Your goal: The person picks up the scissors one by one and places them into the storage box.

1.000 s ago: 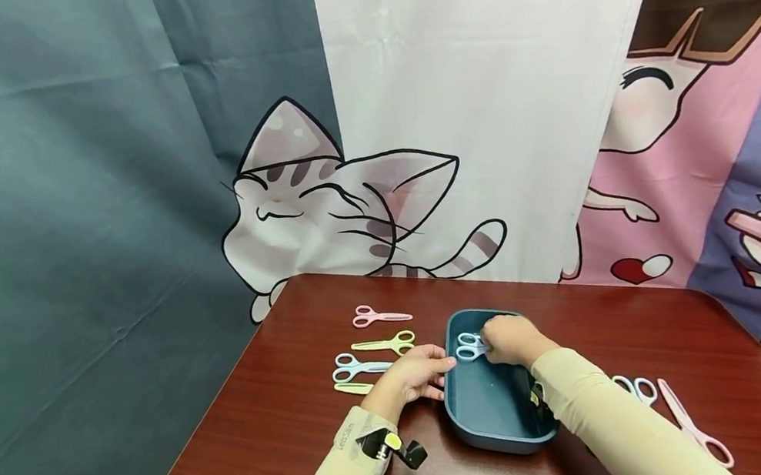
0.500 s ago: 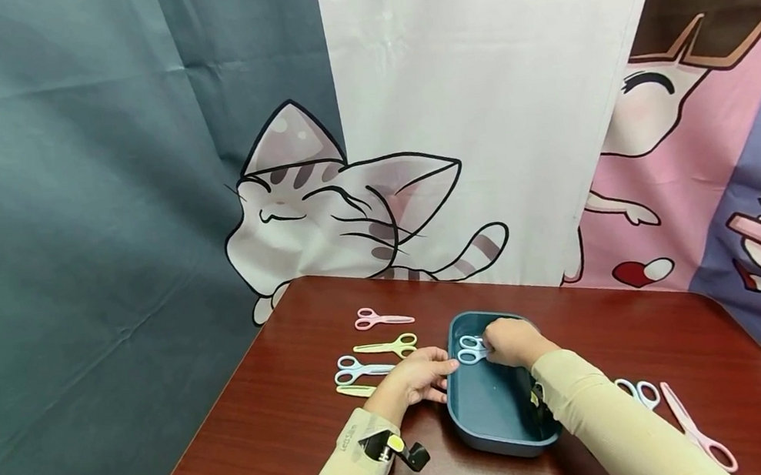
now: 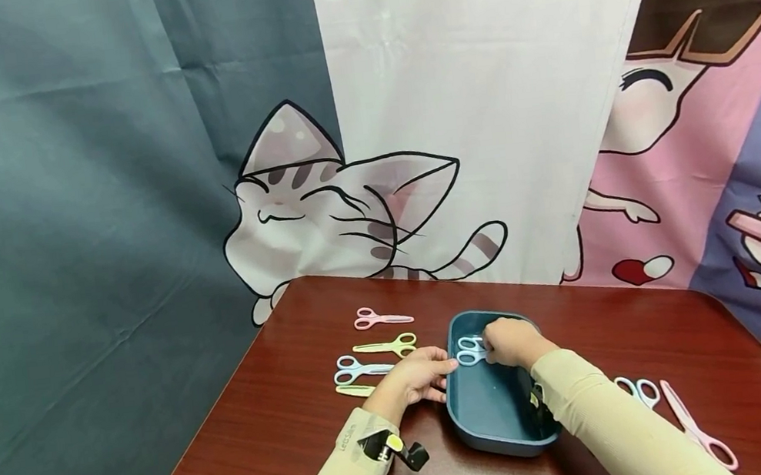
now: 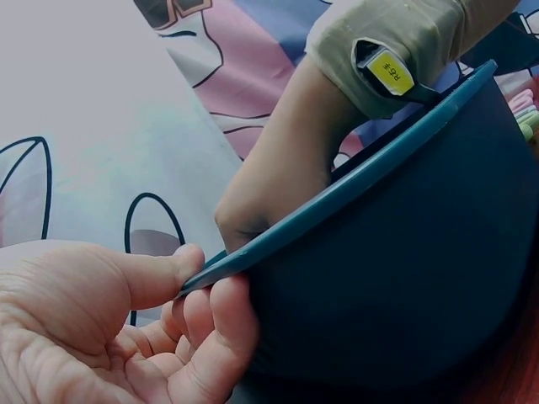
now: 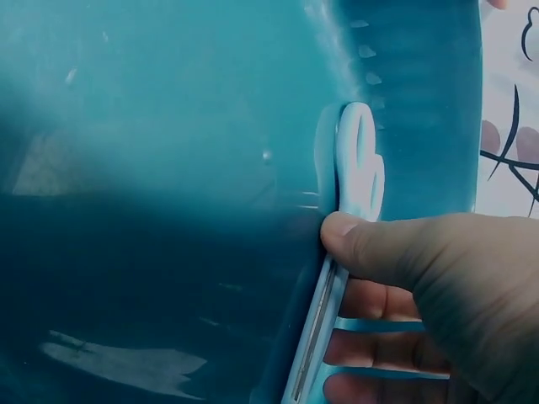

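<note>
The blue tray (image 3: 492, 404) stands on the table, and my left hand (image 3: 419, 376) grips its left rim. In the left wrist view the thumb and curled fingers of my left hand (image 4: 126, 328) pinch the rim of the tray (image 4: 396, 244). Inside the tray, toward its far end, my right hand (image 3: 513, 342) holds light blue scissors (image 3: 468, 357). The right wrist view has the thumb of my right hand (image 5: 421, 286) on one side of the scissors (image 5: 354, 172) and the fingers on the other, near the tray floor.
Left of the tray lie pink scissors (image 3: 385, 319), yellow-green scissors (image 3: 381, 346), blue scissors (image 3: 363, 370) and another yellow-green pair (image 3: 355, 390), partly hidden by my left arm. Blue scissors (image 3: 647, 393) and pink scissors (image 3: 696, 432) lie beside my right forearm. A printed curtain hangs behind the table.
The scissors' handles in the tray have shifted very slightly toward me. Both hands keep their places.
</note>
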Action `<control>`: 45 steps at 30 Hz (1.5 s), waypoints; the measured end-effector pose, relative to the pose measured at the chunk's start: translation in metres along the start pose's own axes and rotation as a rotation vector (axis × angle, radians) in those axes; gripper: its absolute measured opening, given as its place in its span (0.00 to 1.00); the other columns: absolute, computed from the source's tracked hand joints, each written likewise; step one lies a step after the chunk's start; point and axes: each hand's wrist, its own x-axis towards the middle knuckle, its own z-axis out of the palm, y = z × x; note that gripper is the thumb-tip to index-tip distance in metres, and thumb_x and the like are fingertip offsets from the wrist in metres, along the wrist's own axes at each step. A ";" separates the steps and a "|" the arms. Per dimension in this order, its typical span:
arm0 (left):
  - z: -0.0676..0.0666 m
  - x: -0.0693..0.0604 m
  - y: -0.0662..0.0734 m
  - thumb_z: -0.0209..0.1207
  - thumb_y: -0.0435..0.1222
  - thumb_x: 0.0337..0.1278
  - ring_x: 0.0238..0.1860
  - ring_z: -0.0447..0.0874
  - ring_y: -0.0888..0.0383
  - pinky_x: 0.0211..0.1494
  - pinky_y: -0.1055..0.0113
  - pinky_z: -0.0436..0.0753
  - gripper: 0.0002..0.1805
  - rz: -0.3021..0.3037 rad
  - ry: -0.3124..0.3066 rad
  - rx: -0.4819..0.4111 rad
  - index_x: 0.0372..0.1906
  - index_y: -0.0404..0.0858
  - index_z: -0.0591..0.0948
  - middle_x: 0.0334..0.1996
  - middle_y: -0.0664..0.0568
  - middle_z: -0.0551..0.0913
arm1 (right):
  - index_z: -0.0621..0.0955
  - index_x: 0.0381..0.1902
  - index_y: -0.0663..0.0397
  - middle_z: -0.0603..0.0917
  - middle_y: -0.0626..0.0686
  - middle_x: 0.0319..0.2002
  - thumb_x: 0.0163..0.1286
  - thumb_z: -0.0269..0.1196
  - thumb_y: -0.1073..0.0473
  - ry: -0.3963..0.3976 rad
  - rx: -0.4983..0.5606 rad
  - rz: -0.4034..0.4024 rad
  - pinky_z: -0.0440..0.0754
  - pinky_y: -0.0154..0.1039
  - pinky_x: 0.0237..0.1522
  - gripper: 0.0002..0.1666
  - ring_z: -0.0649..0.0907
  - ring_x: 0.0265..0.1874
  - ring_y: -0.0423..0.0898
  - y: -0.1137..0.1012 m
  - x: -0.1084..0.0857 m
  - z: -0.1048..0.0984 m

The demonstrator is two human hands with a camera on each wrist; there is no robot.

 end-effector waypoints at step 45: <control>0.001 -0.003 -0.001 0.59 0.33 0.71 0.21 0.73 0.62 0.21 0.68 0.82 0.04 0.008 -0.009 -0.001 0.38 0.39 0.75 0.22 0.51 0.74 | 0.76 0.28 0.65 0.77 0.53 0.15 0.63 0.70 0.54 -0.153 0.303 0.394 0.82 0.42 0.20 0.19 0.81 0.11 0.46 0.064 -0.150 -0.026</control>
